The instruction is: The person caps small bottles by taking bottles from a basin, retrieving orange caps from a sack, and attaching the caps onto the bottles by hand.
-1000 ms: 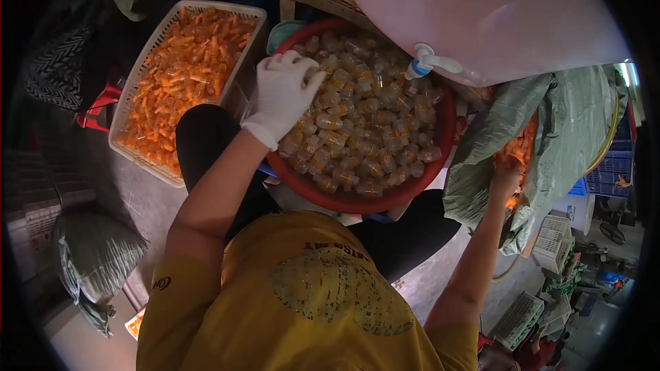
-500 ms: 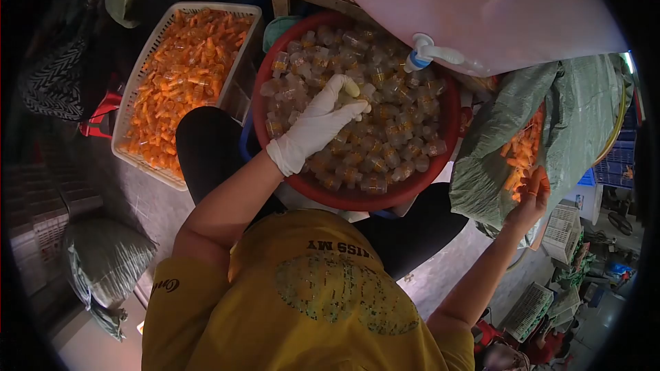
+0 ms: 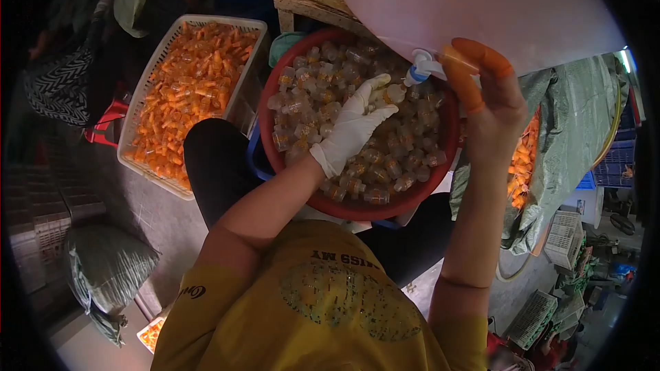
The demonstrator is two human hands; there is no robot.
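My left hand, in a thin white glove, grips a small clear plastic bottle between thumb and fingers. It hangs over a red tub heaped with similar small bottles. Just above the held bottle is the blue-and-white tap of a large whitish container. My right hand, with orange coverings on its fingertips, is raised beside the tap's lever. Its thumb and fingers are bent together; whether a small orange piece or the lever is between them I cannot make out.
On the left, a white basket holds many orange-capped pieces. A green woven sack with orange pieces stands at right. A wooden table is behind the tub. A stuffed sack lies at lower left.
My right hand has left the sack of orange pieces and risen to the tap. My left hand has moved right over the tub, bringing the bottle close below the spout.
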